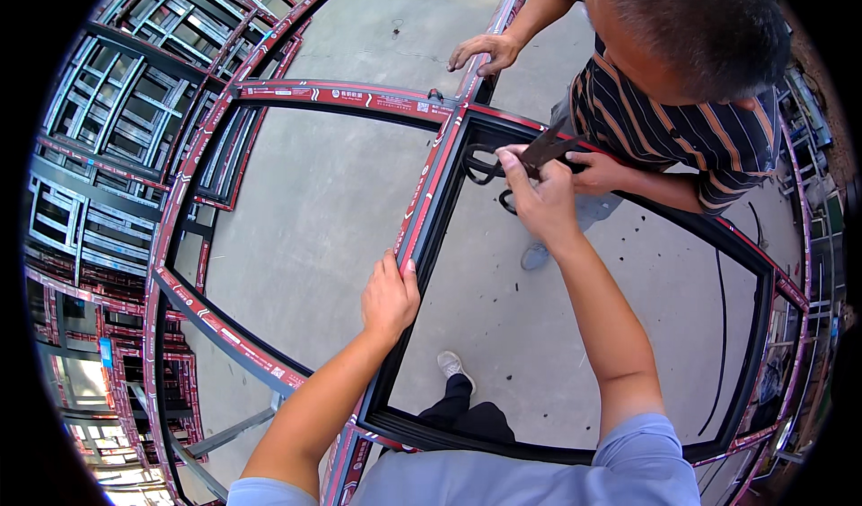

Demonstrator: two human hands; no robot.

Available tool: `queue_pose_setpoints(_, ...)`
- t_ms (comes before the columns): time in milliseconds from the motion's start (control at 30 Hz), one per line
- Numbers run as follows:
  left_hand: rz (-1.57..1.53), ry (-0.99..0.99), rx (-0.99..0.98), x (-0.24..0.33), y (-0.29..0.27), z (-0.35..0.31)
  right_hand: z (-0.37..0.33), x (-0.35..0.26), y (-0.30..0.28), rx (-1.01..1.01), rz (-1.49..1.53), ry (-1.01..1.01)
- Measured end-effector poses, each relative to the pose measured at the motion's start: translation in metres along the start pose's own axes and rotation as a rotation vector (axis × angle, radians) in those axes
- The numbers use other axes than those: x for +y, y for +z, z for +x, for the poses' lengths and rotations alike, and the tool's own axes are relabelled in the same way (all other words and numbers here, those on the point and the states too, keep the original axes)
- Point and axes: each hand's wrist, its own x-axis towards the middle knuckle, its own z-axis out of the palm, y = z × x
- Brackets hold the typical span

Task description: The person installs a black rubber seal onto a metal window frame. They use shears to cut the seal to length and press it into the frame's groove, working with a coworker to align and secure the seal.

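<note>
Currently left hand (390, 297) rests flat, fingers together, on the central bar of the dark aluminium window frame with red protective film (429, 187); right hand (537, 192) pinches a black rubber gasket strip (480, 167) at the frame's upper corner, beside a co-worker's hand (595, 173) holding a dark tool
</note>
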Motion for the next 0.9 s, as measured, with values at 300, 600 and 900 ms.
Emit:
queue_pose_setpoints(300,0.023,0.090,0.063,-0.004,-0.002,-0.004,-0.247,0.025,-0.045,-0.242,0.585,0.994)
queue_pose_setpoints(600,-0.233,0.500,-0.197,0.021,0.005,-0.088,-0.331,0.007,-0.018,-0.077,0.791,1.201)
queue_pose_setpoints(900,-0.754,-0.210,-0.617,-0.006,0.069,-0.149,-0.290,-0.011,-0.003,-0.134,0.815,1.114)
